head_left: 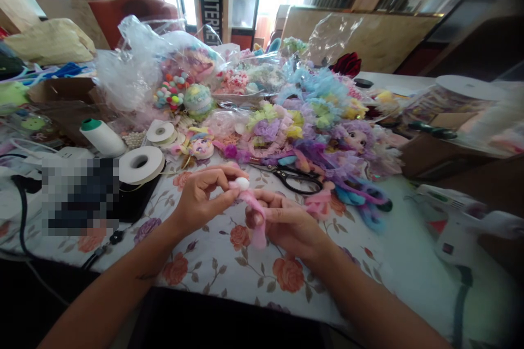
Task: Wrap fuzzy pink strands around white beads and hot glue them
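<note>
Pink ribbon (257,212) is being held just above the floral tablecloth (229,262), near the front edge of the table. It is being gripped in the right hand (292,223), whose fingers are being curled closed around it, with a loose end being left to hang down below the fist. A small white bead (242,182) is being pinched narrowly between the thumb and fingertips of the left hand (200,196) and is being pressed against the top of the ribbon, so that the two hands are being kept touching at that spot.

Black-handled scissors (292,177) are being left lying on the cloth just beyond the hands. Behind them a heap of pastel bows and trims (311,120) is being spread across the middle of the table, with a small doll-face ornament (201,148) lying beside it. To the left, a roll of white tape (140,164), a smaller roll (160,132) and a white thread cone with a green cap (102,137) are being kept close together. A white glue gun (454,223) is lying at the right, well apart from the hands. Crumpled clear plastic bags (126,71) are being piled at the back left.
</note>
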Available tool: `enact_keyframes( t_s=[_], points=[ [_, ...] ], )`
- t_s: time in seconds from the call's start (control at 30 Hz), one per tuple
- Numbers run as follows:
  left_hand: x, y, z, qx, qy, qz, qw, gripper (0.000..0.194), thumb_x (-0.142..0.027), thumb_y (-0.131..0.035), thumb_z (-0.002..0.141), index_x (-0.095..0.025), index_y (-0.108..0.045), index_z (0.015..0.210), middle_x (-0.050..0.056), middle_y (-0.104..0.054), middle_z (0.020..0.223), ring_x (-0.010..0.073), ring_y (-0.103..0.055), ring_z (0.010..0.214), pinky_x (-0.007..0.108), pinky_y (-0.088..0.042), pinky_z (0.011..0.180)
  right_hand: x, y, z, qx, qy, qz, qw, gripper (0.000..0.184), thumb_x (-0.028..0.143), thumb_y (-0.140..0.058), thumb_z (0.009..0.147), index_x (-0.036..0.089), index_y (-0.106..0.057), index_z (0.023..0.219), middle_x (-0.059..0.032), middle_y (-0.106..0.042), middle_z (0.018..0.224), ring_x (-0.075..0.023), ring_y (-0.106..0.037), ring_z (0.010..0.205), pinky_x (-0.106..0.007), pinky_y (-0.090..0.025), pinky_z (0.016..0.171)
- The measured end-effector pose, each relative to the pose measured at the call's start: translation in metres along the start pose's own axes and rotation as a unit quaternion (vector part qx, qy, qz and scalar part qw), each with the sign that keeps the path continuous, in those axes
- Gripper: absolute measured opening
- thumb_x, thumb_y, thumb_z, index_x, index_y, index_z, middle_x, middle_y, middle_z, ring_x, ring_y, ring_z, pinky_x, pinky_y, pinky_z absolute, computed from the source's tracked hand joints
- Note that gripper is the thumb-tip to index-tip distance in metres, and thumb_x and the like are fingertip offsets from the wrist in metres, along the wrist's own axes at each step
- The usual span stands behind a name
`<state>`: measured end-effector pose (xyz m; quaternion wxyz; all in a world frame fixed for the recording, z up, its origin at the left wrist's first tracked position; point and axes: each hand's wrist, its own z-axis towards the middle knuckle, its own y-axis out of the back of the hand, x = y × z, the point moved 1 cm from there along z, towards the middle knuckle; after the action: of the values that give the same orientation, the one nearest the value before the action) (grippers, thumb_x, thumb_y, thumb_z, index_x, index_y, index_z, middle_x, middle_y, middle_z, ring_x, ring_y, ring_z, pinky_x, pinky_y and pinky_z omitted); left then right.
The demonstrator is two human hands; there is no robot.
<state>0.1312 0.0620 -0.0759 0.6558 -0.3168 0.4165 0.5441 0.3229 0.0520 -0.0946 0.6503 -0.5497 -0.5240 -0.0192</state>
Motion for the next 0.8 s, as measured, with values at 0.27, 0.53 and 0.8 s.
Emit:
enact_keyframes(
  t_s=[0.27,0.53,0.8],
  points=[
    [0.0074,0.0007,0.0046,0.008,0.044,-0.104,0.994,0.018,-0.018,-0.076,0.079,-0.02,-0.069,0.096,0.006,-0.074,0.1,0.0155,-0.068,0.082,0.024,-0.054,0.068,-0.0002,0.0012,0.0,0.007,0.01,0.019,1.0,0.035,0.021,-0.082,0.07,0.017,-0.074,0.104,0.0009,-0.068,0.069,-0.009,-0.06,0.066,-0.02,-0.048,0.065],
    [0.0062,0.0013,0.0067,0.016,0.109,-0.175,0.978,0.012,-0.022,-0.077,0.077,-0.02,-0.076,0.089,0.006,-0.073,0.1,0.0197,-0.067,0.093,0.027,-0.054,0.077,0.0009,-0.0006,-0.0006,0.01,0.011,0.009,1.0,0.036,0.022,-0.083,0.069,0.016,-0.075,0.104,0.0004,-0.068,0.069,-0.0099,-0.061,0.065,-0.02,-0.049,0.063],
    [0.0074,0.0017,0.0074,0.039,0.154,-0.237,0.959,0.014,-0.018,-0.08,0.073,-0.02,-0.075,0.086,0.004,-0.072,0.1,0.0184,-0.068,0.089,0.027,-0.053,0.076,0.0024,-0.004,-0.0021,0.028,-0.007,-0.004,1.0,0.036,0.023,-0.082,0.071,0.013,-0.072,0.104,-0.001,-0.068,0.07,-0.0103,-0.061,0.064,-0.019,-0.048,0.058]
  ],
)
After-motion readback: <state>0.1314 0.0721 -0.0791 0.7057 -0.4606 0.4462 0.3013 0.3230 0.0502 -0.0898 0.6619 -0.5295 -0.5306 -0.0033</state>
